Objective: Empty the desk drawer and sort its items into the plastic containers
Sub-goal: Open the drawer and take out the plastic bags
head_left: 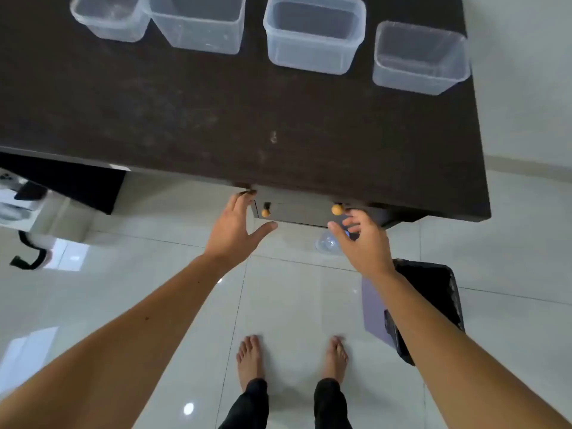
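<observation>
1. Four clear plastic containers stand empty in a row along the far side of the dark desk [278, 125]: the first container [106, 18], the second container [198, 24], the third container [314, 32] and the fourth container [419, 57].
2. The drawer [297, 212] sits under the desk's near edge, with a left knob [265, 213] and a right knob [337, 209].
3. The left hand [236, 230] is spread, fingertips at the drawer's left corner, gripping nothing.
4. The right hand [363, 239] is loosely apart just beside the right knob, empty.
5. A black bin [433, 292] stands on the tiled floor [294, 305] at the right.
</observation>
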Demonstrator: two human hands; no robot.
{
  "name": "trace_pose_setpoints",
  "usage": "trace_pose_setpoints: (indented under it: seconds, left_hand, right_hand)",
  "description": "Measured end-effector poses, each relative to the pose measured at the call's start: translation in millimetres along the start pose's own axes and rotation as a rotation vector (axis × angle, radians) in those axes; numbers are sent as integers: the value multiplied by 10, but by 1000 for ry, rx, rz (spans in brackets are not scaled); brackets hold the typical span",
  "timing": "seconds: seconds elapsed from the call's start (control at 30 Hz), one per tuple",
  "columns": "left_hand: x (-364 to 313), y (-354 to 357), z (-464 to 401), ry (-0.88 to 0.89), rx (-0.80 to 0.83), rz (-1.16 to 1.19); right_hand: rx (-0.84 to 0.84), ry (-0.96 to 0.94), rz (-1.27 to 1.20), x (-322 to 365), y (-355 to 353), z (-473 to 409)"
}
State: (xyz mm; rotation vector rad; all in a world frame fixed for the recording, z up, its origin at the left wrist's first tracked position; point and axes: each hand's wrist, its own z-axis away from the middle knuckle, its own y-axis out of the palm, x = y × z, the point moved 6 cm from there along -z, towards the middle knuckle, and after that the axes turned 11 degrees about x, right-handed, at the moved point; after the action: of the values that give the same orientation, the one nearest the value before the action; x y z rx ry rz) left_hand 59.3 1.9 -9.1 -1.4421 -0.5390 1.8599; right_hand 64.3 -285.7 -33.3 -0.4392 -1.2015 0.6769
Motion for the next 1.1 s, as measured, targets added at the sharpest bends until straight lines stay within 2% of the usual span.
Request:
trace_pose_setpoints:
  seconds: [0.1,0.23,0.3,0.6,0.77,1.1]
  left_hand:
    - [68,78,-106,-7,-72,126]
    - [215,169,-174,-113,-160,399]
    - [233,174,-215,-131,-177,441]
    - [194,206,-278,-137,-258,447]
    - [214,161,-242,-144,-301,361]
    - [367,196,251,-76,-188,230]
  right_hand:
    - [-57,-60,-69,24,44,-142]
    - [-122,-117,-41,95,57,-192]
    - [-126,-121,-74,51,69,-201]
    - [-191,-168,-99,46,91,-202]
    - [-217,-219,-43,56,67,-72]
    - [-235,-170,-46,-11,242,621]
